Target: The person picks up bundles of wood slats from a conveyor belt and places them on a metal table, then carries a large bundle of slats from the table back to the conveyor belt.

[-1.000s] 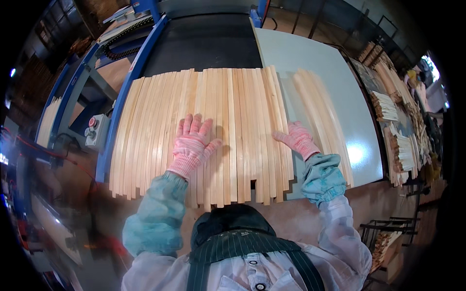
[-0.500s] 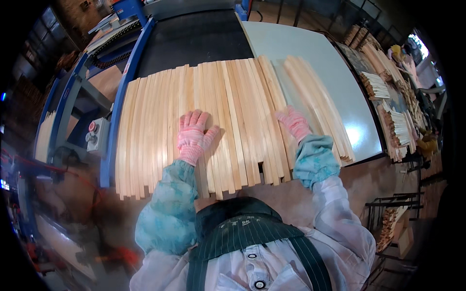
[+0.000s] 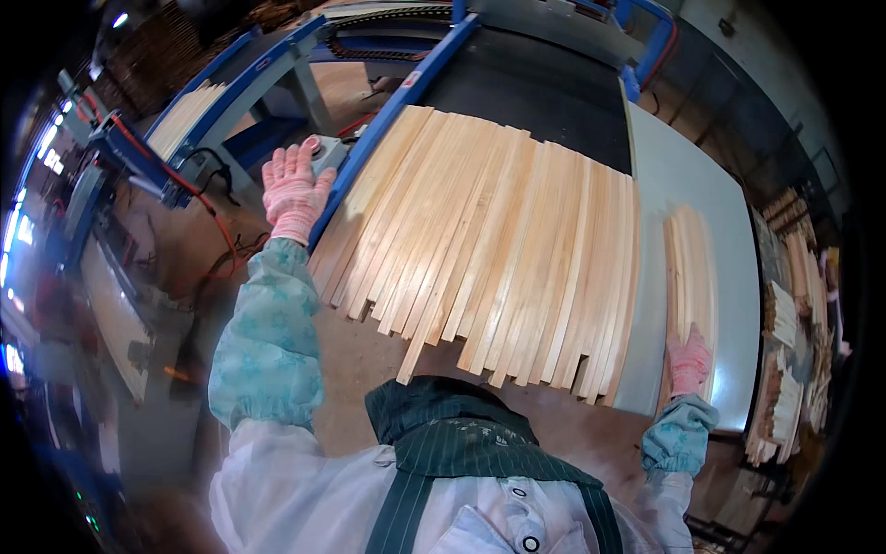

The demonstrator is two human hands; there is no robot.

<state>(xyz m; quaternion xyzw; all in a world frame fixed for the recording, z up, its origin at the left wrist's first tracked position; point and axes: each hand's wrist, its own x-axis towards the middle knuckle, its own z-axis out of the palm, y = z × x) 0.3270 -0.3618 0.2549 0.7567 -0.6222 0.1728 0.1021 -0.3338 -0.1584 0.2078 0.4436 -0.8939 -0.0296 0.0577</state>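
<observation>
My left hand (image 3: 295, 194), in a pink and white knit glove, is open with its fingers stretched out. It lies over the near side of a grey control box (image 3: 325, 155) with a red button, beside the blue machine rail. My right hand (image 3: 689, 362), gloved alike, is at the near part of a small group of wooden strips (image 3: 690, 268) on the pale table at right. Its fingers look closed on these strips, though they are slightly blurred. Between my hands lies a wide row of pale wooden strips (image 3: 489, 249), side by side, their near ends uneven.
A black conveyor belt (image 3: 544, 92) runs under the far end of the row, edged by a blue rail (image 3: 392, 115). The pale grey tabletop (image 3: 729, 222) extends to the right. Stacked wood strips (image 3: 784, 369) stand beyond its edge. A red hose (image 3: 221, 222) hangs at left.
My left hand has left the row of strips and moved left to the control box. My right hand has moved right, and a wider gap now separates the small group from the row.
</observation>
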